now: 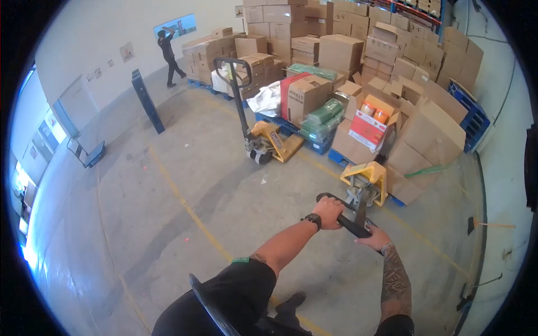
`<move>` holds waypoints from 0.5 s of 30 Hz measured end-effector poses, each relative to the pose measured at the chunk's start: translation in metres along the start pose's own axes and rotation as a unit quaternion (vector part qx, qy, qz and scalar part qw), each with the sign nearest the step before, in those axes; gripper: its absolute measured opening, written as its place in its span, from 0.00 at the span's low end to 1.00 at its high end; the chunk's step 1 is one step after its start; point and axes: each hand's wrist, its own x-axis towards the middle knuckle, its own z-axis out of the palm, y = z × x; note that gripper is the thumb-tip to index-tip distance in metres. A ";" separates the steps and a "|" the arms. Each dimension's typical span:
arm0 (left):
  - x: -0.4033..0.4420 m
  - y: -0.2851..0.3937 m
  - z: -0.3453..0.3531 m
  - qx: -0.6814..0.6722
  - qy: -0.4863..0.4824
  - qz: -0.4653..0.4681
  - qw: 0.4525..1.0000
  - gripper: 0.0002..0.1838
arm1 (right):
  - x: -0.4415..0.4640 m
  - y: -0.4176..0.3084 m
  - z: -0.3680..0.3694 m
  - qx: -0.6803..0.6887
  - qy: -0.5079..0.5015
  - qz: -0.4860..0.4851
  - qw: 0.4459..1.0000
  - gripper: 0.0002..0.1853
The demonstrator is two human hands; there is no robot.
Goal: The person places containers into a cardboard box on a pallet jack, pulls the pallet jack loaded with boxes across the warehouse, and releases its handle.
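Both my hands are on the black loop handle (pixel 354 226) of a yellow pallet jack (pixel 367 175). My left hand (pixel 328 212), with a watch at the wrist, wraps round the handle's left part. Round its right part, nearer to me, is my right hand (pixel 374 238), closed on the grip. The jack's yellow body stands just beyond the handle, at the end of a blue pallet (pixel 340 158) loaded with cardboard boxes. On that load, a red and white box (pixel 367 130) holds orange-lidded containers.
A second yellow pallet jack (pixel 277 143) stands ahead, its handle upright. Stacked cartons (pixel 340 53) fill the back and right. A person (pixel 168 56) is near the far wall. A dark post (pixel 147 103) and small trolley (pixel 89 154) stand left; a broom (pixel 472 225) lies right.
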 end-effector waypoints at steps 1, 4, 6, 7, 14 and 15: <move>0.007 -0.005 0.006 -0.003 -0.002 0.007 1.000 0.24 | 0.004 -0.008 0.001 0.003 0.004 0.007 1.000 0.57; -0.001 -0.009 0.039 0.033 -0.251 -0.069 0.965 0.27 | 0.003 -0.002 0.054 -0.076 0.019 0.072 0.994 0.42; -0.044 -0.017 0.093 0.056 -0.286 -0.060 0.955 0.32 | 0.014 0.037 0.148 -0.073 0.103 0.068 0.990 0.36; -0.068 -0.022 0.128 0.073 -0.253 -0.050 0.963 0.35 | 0.021 0.055 0.190 -0.086 0.158 0.046 0.983 0.34; -0.069 0.029 0.132 0.032 -0.221 -0.076 0.972 0.37 | 0.000 0.076 0.174 -0.112 0.190 0.084 0.972 0.30; -0.062 0.029 0.128 0.014 -0.194 -0.064 0.979 0.36 | -0.001 0.073 0.159 -0.128 0.182 0.084 0.971 0.28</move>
